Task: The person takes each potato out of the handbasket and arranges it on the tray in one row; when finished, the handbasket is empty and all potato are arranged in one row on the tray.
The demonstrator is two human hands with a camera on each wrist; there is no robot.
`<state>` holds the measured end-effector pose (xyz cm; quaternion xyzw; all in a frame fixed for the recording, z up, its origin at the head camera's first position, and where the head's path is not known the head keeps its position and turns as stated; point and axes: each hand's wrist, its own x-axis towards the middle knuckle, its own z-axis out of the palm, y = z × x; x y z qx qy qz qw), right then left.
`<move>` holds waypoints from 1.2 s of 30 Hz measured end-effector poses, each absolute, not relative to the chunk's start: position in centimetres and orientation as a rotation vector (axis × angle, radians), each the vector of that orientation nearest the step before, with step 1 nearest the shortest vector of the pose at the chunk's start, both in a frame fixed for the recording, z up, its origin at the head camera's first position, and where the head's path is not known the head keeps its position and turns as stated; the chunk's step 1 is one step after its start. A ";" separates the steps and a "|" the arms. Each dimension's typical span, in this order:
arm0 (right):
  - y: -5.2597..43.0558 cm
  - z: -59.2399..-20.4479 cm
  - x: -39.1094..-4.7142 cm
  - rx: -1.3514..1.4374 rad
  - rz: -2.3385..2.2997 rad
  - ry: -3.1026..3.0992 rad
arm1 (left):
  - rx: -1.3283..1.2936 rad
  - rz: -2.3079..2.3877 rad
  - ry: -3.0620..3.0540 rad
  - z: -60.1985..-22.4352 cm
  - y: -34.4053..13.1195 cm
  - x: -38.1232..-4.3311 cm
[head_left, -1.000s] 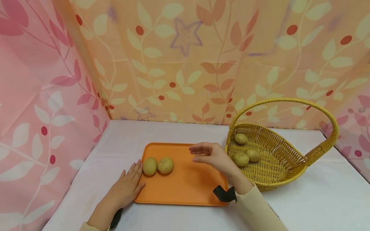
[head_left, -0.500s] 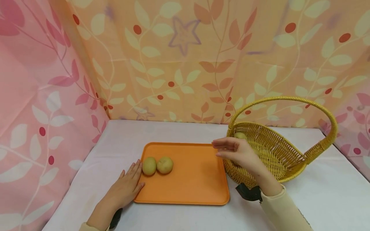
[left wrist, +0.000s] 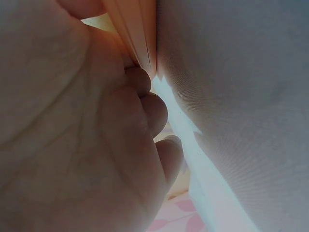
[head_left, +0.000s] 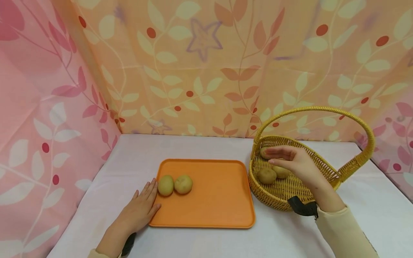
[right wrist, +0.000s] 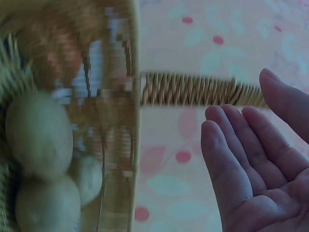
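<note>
An orange tray [head_left: 213, 215] lies on the table, two potatoes [head_left: 166, 185] side by side near its left edge. My left hand [head_left: 138, 208] rests flat with its fingers against the tray's left rim; in the left wrist view its fingertips touch the tray's side [left wrist: 140, 34]. Over the wicker basket [head_left: 267, 204] at the right hovers my right hand [head_left: 298, 165], fingers relaxed, nothing in them. Three potatoes [head_left: 266, 176] lie in the basket, partly covered by that hand in the head view. The right wrist view shows the potatoes [right wrist: 41, 135] apart from the hand [right wrist: 260, 169].
A tall handle [head_left: 317, 108] arches over the basket, which stands close to the tray's right edge. White cloth [head_left: 200, 245] covers the table. Patterned fabric [head_left: 193, 71] hangs behind and at both sides.
My right hand has moved right, from above the tray to above the basket. The left hand stays at the tray's left rim, and the potatoes lie as before.
</note>
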<state>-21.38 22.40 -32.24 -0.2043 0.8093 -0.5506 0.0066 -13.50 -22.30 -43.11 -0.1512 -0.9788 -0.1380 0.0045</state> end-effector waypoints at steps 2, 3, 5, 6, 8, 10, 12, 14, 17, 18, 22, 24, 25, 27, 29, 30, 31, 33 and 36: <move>23.0 -32.2 -21.8 -0.619 -1.701 2.565 | -0.472 -0.430 -3.068 -43.1 -22.3 -13.5; 23.4 -32.1 -22.0 -0.606 -1.684 2.586 | -0.471 -0.431 -3.069 -43.1 -22.4 -13.5; 24.0 -32.1 -22.4 -0.577 -1.647 2.617 | -0.470 -0.430 -3.071 -43.2 -22.4 -13.5; 24.4 -32.1 -22.5 -0.563 -1.617 2.635 | -0.469 -0.430 -3.071 -43.2 -22.4 -13.6; 25.1 -32.1 -23.0 -0.563 -1.577 2.650 | -0.470 -0.430 -3.069 -43.3 -22.4 -13.6; 25.9 -32.2 -23.6 -0.562 -1.555 2.641 | -0.473 -0.429 -3.067 -43.3 -22.4 -13.6; 26.7 -32.4 -24.3 -0.553 -1.538 2.626 | -0.476 -0.432 -3.067 -43.3 -22.4 -13.6; 27.4 -32.6 -24.9 -0.529 -1.540 2.595 | -0.476 -0.438 -3.069 -43.3 -22.5 -13.6; 28.3 -33.1 -25.7 -0.477 -1.513 2.571 | -0.473 -0.448 -3.077 -43.4 -22.5 -13.6; 28.5 -33.3 -25.9 -0.474 -1.508 2.564 | -0.472 -0.448 -3.079 -43.4 -22.5 -13.6; 29.3 -34.0 -26.7 -0.504 -1.467 2.555 | -0.470 -0.451 -3.087 -43.4 -22.5 -13.6; 29.5 -34.2 -26.9 -0.517 -1.435 2.554 | -0.469 -0.452 -3.088 -43.3 -22.5 -13.6; 29.7 -34.4 -27.0 -0.519 -1.416 2.554 | -0.468 -0.454 -3.089 -43.3 -22.5 -13.6; 29.9 -34.6 -27.3 -0.509 -1.376 2.552 | -0.466 -0.456 -3.091 -43.2 -22.4 -13.6; 30.1 -34.9 -27.5 -0.494 -1.332 2.545 | -0.465 -0.457 -3.091 -43.1 -22.4 -13.6; 30.2 -35.1 -27.6 -0.497 -1.316 2.534 | -0.464 -0.456 -3.091 -43.0 -22.4 -13.6; 30.3 -35.2 -27.8 -0.501 -1.301 2.523 | -0.465 -0.456 -3.093 -43.0 -22.4 -13.6; 30.5 -35.6 -28.0 -0.504 -1.288 2.490 | -0.466 -0.455 -3.094 -43.0 -22.4 -13.6; 30.7 -36.0 -28.4 -0.522 -1.276 2.447 | -0.467 -0.454 -3.094 -43.0 -22.4 -13.6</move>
